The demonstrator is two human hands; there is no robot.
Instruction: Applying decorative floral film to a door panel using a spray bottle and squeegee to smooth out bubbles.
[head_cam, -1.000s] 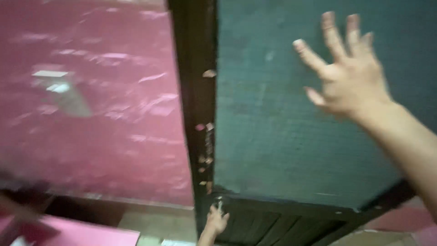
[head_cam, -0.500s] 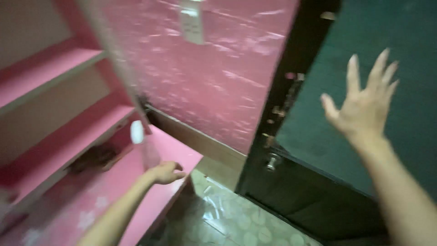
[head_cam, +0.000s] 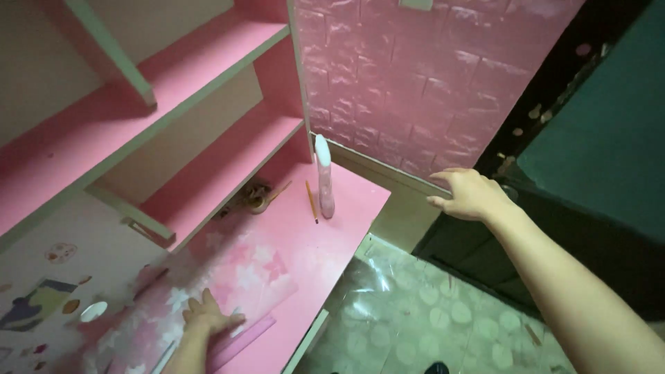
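Fingers spread flat, the left hand (head_cam: 208, 318) presses palm-down on the pink desk (head_cam: 332, 242), gripping nothing — it looks like a brace for balance, just above a pink ruler (head_cam: 242, 339). The right hand (head_cam: 471, 195) hangs loose and empty near the dark green door (head_cam: 603, 145). Farther back a pale bottle (head_cam: 324, 176) stands upright beside a pencil (head_cam: 311, 201), under the pink shelves (head_cam: 215, 166).

dim, soft focus, pink cast throughout.

Both forearms bare, no sleeves; hands (head_cam: 472, 195) w/o rings, gloves.
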